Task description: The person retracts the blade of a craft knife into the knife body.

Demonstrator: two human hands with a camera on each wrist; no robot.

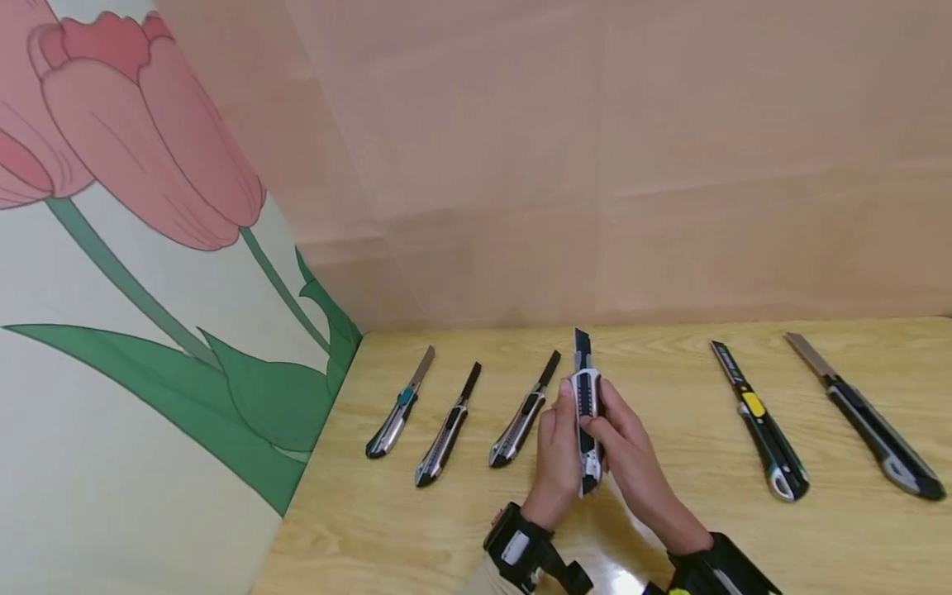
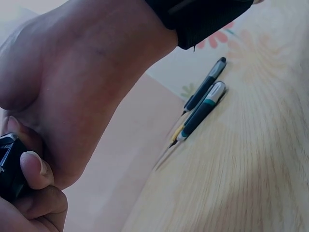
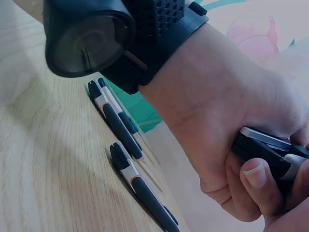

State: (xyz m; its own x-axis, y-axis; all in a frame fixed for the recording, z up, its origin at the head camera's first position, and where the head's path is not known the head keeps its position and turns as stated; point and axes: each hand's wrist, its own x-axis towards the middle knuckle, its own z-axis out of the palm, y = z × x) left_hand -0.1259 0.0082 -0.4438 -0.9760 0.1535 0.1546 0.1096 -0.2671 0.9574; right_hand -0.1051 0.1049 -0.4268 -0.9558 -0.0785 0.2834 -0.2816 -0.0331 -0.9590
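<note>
A silver-and-black snap-off utility knife (image 1: 585, 388) stands upright in both hands above the table, its dark blade extended at the top. The left hand (image 1: 556, 459) holds its left side, thumb along the body. From the other side the right hand (image 1: 635, 463) grips it, with the thumb on the front of the handle near the dark slider track. In the right wrist view, fingers curl around the black end of the knife (image 3: 263, 150). Only a small part of that knife (image 2: 10, 174) shows at the edge of the left wrist view.
Left of the hands, three slim silver-and-black utility knives (image 1: 394, 417) lie with blades out on the wooden table (image 1: 372, 537). To the right lie a black utility knife with a yellow slider (image 1: 766, 438) and a larger black one (image 1: 885, 438). A tulip-patterned wall (image 1: 149, 149) borders the left side.
</note>
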